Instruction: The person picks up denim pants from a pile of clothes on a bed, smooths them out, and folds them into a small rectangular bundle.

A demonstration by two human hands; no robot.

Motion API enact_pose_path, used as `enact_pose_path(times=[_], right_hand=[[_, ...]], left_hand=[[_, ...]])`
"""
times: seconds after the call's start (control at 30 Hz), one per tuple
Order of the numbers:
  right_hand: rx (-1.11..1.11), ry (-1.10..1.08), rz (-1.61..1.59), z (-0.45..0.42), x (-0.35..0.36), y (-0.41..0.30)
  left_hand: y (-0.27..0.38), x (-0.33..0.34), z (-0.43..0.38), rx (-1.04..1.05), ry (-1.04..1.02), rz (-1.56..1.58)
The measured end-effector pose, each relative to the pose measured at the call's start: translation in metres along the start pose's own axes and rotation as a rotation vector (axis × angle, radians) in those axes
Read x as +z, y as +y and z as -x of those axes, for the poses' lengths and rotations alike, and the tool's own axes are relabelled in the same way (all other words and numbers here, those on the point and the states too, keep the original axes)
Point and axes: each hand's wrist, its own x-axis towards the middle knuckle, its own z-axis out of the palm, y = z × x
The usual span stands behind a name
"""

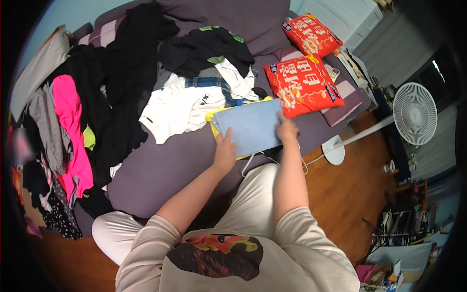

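Note:
A folded light-blue garment (251, 126) lies on the purple sofa seat in front of me. A yellow cloth edge (214, 129) shows under it. My left hand (225, 153) touches its near left edge with fingers apart. At its right edge is my right hand (287, 128), thumb toward the top face; the other fingers are partly hidden and slightly blurred. A white cord (251, 160) loops out by the near edge. Just beyond the left corner lies a rumpled white shirt (182, 109), near a black garment with green patches (208, 49) and blue plaid cloth (206, 81).
Two red snack-bag-shaped cushions (303, 85) lie at the sofa's right end. Black clothes (124, 73), a bright pink garment (71, 120) and grey cloth (47, 127) are heaped at left. A white standing fan (415, 113) stands on the wooden floor (339, 204) at right.

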Motion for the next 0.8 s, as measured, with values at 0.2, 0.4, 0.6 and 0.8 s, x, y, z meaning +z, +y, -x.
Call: enact_pose_path(times=[0.2, 0.4, 0.6, 0.8], right_hand=[[0.115, -0.076, 0.135, -0.004, 0.009, -0.008], [-0.336, 0.053, 0.075, 0.062, 0.005, -0.120], [-0.333, -0.173, 0.153, 0.072, 0.047, -0.134], [-0.303, -0.223, 0.220, 0.077, 0.046, -0.151]], left_hand=[[0.004, -0.001, 0.005, -0.236, -0.181, -0.130], [-0.034, -0.014, 0.012, 0.077, -0.104, -0.090], [-0.014, -0.105, 0.035, -0.041, -0.306, 0.156], [-0.023, -0.244, 0.101, -0.164, -0.146, 0.006]])
